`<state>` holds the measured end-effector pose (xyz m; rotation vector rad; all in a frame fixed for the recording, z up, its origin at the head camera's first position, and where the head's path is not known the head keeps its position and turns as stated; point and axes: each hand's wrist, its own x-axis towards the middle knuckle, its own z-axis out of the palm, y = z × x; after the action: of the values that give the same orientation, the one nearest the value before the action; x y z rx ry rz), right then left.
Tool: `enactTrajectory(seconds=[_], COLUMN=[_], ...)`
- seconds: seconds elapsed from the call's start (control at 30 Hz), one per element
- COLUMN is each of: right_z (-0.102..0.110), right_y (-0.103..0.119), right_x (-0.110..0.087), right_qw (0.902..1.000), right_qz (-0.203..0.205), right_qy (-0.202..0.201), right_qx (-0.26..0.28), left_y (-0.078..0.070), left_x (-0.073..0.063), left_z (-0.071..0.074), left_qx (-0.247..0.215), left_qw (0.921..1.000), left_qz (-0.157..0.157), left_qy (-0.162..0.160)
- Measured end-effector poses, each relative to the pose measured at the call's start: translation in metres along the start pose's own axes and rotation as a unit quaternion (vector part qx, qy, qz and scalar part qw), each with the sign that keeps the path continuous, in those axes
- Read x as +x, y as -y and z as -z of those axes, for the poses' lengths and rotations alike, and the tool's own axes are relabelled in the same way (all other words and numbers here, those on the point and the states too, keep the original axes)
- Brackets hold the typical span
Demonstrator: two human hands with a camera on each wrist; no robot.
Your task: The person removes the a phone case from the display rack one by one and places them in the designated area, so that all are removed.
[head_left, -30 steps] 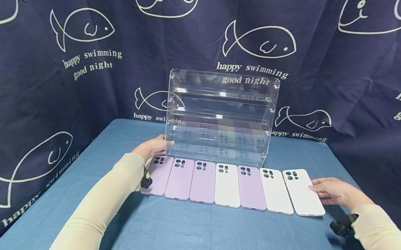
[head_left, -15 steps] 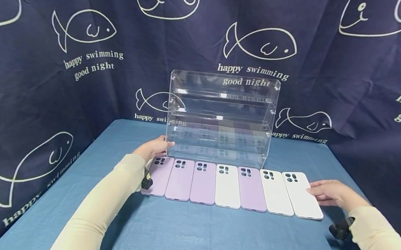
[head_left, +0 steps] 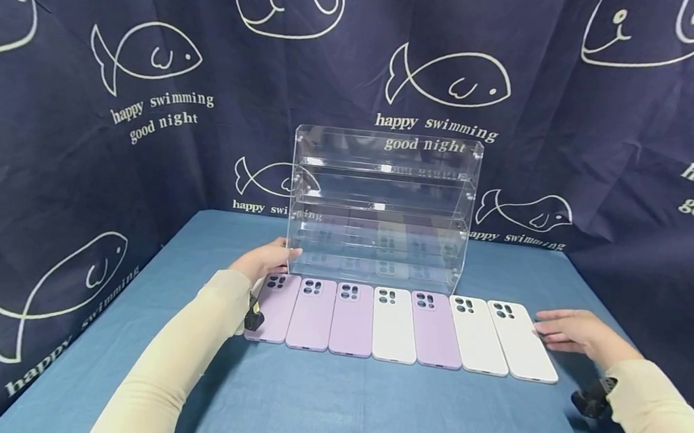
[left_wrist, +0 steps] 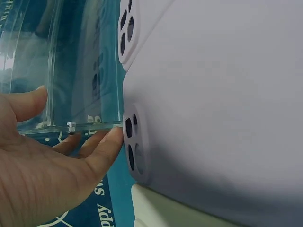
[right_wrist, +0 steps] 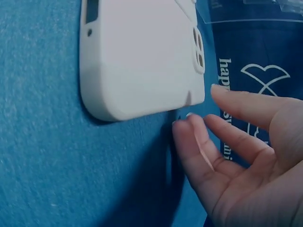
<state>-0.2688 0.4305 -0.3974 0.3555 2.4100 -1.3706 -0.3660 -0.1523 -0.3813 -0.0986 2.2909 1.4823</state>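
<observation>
A clear acrylic display rack (head_left: 379, 208) with stepped shelves stands mid-table in the head view. My left hand (head_left: 261, 257) holds its lower left side panel, thumb on the inner side and fingers outside, as the left wrist view shows. In front lies a row of several phone cases, camera cutouts toward the rack. A lilac phone case (head_left: 275, 314) at the left end is partly covered by my left wrist. At the right end lies a white phone case (head_left: 523, 345), flat on the table. Beside its right edge my right hand (head_left: 586, 335) has relaxed fingers, apart from it in the right wrist view (right_wrist: 246, 156).
Blue cloth covers the table (head_left: 353, 412). Dark blue curtains (head_left: 361, 71) with white fish drawings enclose the back and both sides. More lilac and white cases, such as a white case (head_left: 396, 326) mid-row, lie side by side close to the rack's front.
The right-end white case has come down flat and straighter in line with the row. My right hand has let go of it. My left hand stays at the rack.
</observation>
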Motion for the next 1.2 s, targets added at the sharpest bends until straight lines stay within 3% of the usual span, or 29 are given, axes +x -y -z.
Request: enactTrajectory(seconds=[0.27,0.4,0.53,0.67,0.83,1.0,1.2], right_z=[0.007,0.004,0.002,-0.007,-0.02,-0.033,-0.046], right_y=[0.004,0.017,0.032,0.047,0.067,0.087,0.104], right_x=[-0.006,-0.007,-0.011,-0.015,-0.019,-0.025,-0.026], right_qw=[0.9993,0.9981,0.9955,0.9899,0.9811,0.9703,0.9549], right_qz=[0.036,0.06,0.092,0.125,0.175,0.221,0.262], right_qy=[0.008,0.005,-0.02,-0.055,-0.08,-0.096,-0.13], right_qx=[0.005,0.01,-0.009,-0.038,-0.023,-0.014,-0.048], left_y=[-0.008,-0.013,-0.01,-0.008,-0.012,-0.016,-0.017], left_x=[-0.001,-0.005,-0.006,-0.007,-0.01,-0.019,-0.031], left_z=[-0.002,0.001,-0.001,-0.003,-0.001,0.003,0.008], left_qx=[0.026,0.036,0.017,-0.003,-0.007,0.027,0.071], left_qw=[0.9997,0.9993,0.9997,0.9993,0.9969,0.9928,0.9873], left_qz=[0.0,-0.002,-0.005,-0.016,-0.046,-0.075,-0.101], left_qy=[0.001,-0.007,-0.02,-0.034,-0.063,-0.089,-0.101])
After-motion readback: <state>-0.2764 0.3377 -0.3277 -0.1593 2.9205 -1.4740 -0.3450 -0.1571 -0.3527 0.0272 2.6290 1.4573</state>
